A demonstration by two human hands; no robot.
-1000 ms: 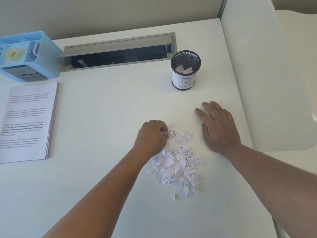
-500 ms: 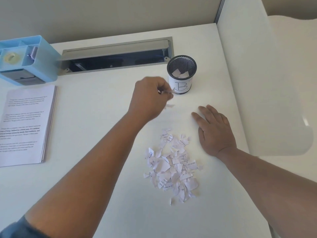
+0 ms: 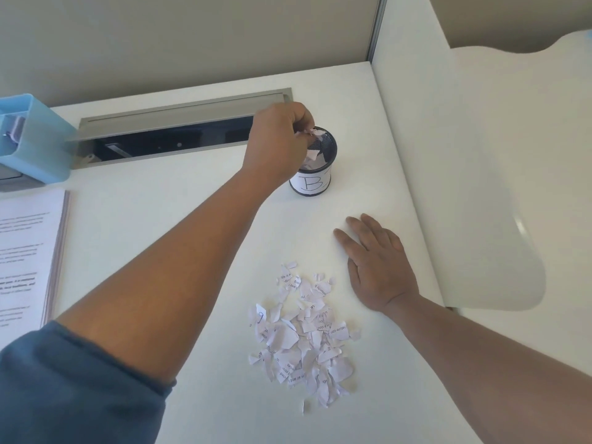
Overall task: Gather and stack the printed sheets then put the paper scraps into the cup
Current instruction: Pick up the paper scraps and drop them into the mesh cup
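Left hand: the left hand has travelled from the scrap pile up to the mesh cup near the bench's far right corner; it now hangs over the rim, fingertips pinched on a few paper scraps just above the opening
Right hand: the right hand has stayed flat on the bench, fingers straight, palm down, holding nothing; it lies just beside the pile, on the side of the right edge
Cup: black mesh, a paper label marked "B" on its front; white pieces already lie inside
Scrap pile: the torn scraps sit toward the near edge, between the two forearms; most remain on the bench
Printed sheets: the stack of printed sheets lies squared along the left edge, so gathering looks finished
Meaning: one pinch has reached the cup and seems ready to drop; judging by the pile, many more trips are needed
Also there: a blue desk organiser at the far left corner; a cable slot along the far edge
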